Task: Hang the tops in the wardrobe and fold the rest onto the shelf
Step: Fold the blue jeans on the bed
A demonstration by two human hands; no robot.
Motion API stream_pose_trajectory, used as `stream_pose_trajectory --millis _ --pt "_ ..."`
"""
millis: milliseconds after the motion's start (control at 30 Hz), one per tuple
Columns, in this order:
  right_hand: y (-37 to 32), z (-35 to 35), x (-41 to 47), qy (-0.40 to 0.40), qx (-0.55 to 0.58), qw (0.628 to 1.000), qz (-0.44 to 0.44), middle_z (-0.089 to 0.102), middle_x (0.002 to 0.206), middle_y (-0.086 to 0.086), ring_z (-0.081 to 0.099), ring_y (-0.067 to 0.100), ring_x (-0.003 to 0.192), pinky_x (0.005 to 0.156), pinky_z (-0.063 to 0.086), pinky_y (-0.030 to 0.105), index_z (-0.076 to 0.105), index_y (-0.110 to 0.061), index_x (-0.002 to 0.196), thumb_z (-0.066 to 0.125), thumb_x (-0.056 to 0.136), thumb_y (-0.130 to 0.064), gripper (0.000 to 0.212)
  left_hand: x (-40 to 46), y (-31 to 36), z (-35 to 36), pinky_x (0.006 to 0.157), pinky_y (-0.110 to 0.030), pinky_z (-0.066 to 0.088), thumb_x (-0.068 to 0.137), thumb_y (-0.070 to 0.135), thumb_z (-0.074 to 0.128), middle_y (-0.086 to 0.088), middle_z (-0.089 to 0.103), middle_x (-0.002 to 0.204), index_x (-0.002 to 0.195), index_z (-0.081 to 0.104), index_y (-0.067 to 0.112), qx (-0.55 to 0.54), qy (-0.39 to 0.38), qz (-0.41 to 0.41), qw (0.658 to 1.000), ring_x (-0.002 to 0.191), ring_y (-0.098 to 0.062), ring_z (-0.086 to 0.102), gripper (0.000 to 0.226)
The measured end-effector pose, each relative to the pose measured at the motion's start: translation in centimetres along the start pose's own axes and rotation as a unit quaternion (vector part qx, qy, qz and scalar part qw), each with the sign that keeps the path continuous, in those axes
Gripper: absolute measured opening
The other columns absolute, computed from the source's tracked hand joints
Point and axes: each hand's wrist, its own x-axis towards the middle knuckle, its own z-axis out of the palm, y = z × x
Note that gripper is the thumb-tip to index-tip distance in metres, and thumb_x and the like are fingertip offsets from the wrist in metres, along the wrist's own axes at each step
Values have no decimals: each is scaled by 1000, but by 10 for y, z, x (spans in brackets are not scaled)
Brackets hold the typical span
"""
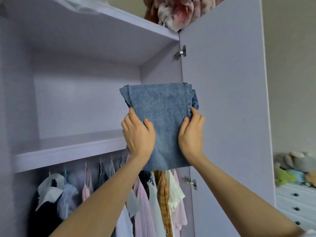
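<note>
The left hand (137, 134) and right hand (192, 134) each gripped one side edge of the folded jeans (162, 124), thumbs on the near face. The jeans were held up at the right end of the wardrobe shelf (68, 149), beside the open door (227, 100). Hung tops (150, 202) occupied the rail below the shelf
</note>
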Motion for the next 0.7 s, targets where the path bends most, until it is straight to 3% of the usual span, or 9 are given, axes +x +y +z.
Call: stream_pose_trajectory --millis 67,200,400,567,700 --pt "14 46 36 -18 15 999 -23 40 125 14 48 27 108 91 35 27 33 -7 140 35 100 -19 41 39 -23 32 103 -41 27 93 16 49 -22 42 135 143 27 -3 0 20 -2 1000 123 -35 36 58" --pt "36 114 89 -15 34 998 -49 40 123 15 47 25 102 77 26 15 34 -5 139 36 100 -17 41 100 -56 80 103 -42 28 94 18 46 -20 41 135 144 26 0 13 48 7 999 124 -34 34 57" --pt "82 207 166 -11 57 994 -88 40 120 15 49 29 97 75 28 23 34 -5 139 37 100 -17 41 175 -92 158 102 -41 26 94 19 46 -20 40 135 144 24 0 42 73 13 996 124 -34 34 59" --pt "139 289 211 -49 64 994 -68 39 124 15 52 31 95 79 40 36 32 -8 140 34 100 -20 42 219 -137 233 101 -42 27 96 20 44 -21 37 136 145 17 -2 101 13 -15 995 124 -35 32 61" --pt "191 359 238 -134 46 989 -37 38 124 14 52 34 95 83 44 42 29 -10 141 30 101 -24 42 247 -184 297 102 -45 29 98 22 40 -22 32 140 147 8 0 139 -62 -103 983 127 -36 29 62"
